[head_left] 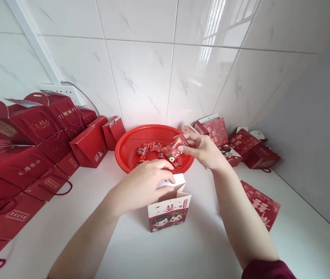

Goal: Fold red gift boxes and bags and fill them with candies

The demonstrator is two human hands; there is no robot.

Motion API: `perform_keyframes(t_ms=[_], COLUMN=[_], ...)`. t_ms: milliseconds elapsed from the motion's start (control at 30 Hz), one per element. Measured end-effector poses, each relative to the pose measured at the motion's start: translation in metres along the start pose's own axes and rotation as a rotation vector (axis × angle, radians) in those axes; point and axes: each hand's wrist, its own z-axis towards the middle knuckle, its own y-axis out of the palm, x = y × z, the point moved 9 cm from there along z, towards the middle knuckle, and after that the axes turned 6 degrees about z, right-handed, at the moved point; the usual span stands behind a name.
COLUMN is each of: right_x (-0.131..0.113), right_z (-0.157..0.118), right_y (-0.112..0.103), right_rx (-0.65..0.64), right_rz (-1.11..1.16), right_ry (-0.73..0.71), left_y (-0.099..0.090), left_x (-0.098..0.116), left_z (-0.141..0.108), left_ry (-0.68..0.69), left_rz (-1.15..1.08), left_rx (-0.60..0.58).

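A small white-and-red paper gift box point(169, 217) printed with two cartoon figures stands upright on the white tabletop, its top flaps open. My left hand point(143, 184) reaches over it from the left, fingers curled onto the raised flap at the opening. Between the thumb and fingers of my right hand point(202, 150) is a shiny red wrapped snack packet point(173, 148), held above a red plastic basket point(120, 157) just behind the box. Several small red-wrapped candies point(155, 146) lie in the basket. The inside of the box is mostly hidden.
Stacked red gift boxes with rope handles point(41, 126) fill the left side. A plain red box point(90, 143) stands beside them. More patterned red boxes point(243, 141) sit at the back right, and one point(260, 205) lies near my right forearm. A power strip point(63, 93) rests against the tiled wall.
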Motion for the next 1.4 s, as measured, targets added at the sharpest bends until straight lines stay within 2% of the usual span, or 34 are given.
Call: perform_keyframes(t_ms=[100, 200, 267, 333, 367, 433, 500, 567, 667, 767, 933, 1033, 1233, 1400], right_x=[-0.028, -0.059, -0.078, -0.087, -0.088, -0.086, -0.085, -0.079, -0.055, -0.030, -0.018, -0.017, -0.017, -0.023], right_z=[-0.028, -0.058, -0.077, -0.087, -0.089, -0.088, -0.084, -0.078, -0.069, -0.063, -0.059, -0.059, -0.061, -0.064], right_y=[-0.009, -0.002, 0.019, 0.045, 0.055, 0.066, 0.063, 0.051, 0.034, 0.030, 0.037, 0.036, 0.033, 0.029], right_rx=[0.201, 0.333, 0.331, 0.219, 0.138, -0.016, -0.071, -0.028, 0.050, 0.095, 0.089, 0.086, 0.145, 0.221], right_rz=[-0.036, -0.301, -0.599, -0.843, -0.907, -0.904, -0.767, -0.573, -0.237, 0.008, 0.117, 0.111, 0.025, -0.022], right_ry=[-0.220, -0.526, -0.752, -0.903, -0.929, -0.876, -0.740, -0.567, -0.290, -0.110, -0.080, -0.066, -0.062, -0.125], left_y=[-0.018, -0.018, -0.012, -0.009, -0.010, -0.013, -0.017, -0.019, -0.023, -0.022, -0.024, -0.025, -0.020, -0.018], left_x=[-0.023, -0.036, -0.036, -0.033, -0.033, -0.034, -0.035, -0.036, -0.035, -0.030, -0.016, -0.008, 0.000, -0.006], left_z=[0.003, 0.007, 0.010, 0.013, 0.013, 0.011, 0.010, 0.009, 0.008, 0.007, 0.004, 0.004, 0.007, 0.008], left_ry=[-0.163, -0.229, -0.196, -0.153, -0.145, -0.143, -0.140, -0.124, -0.090, -0.100, -0.124, -0.111, -0.041, -0.110], left_rz=[-0.170, -0.423, -0.628, -0.794, -0.849, -0.899, -0.889, -0.845, -0.759, -0.639, -0.356, -0.279, -0.300, -0.377], left_rx=[0.208, 0.300, 0.304, 0.319, 0.342, 0.388, 0.398, 0.380, 0.369, 0.343, 0.317, 0.301, 0.273, 0.299])
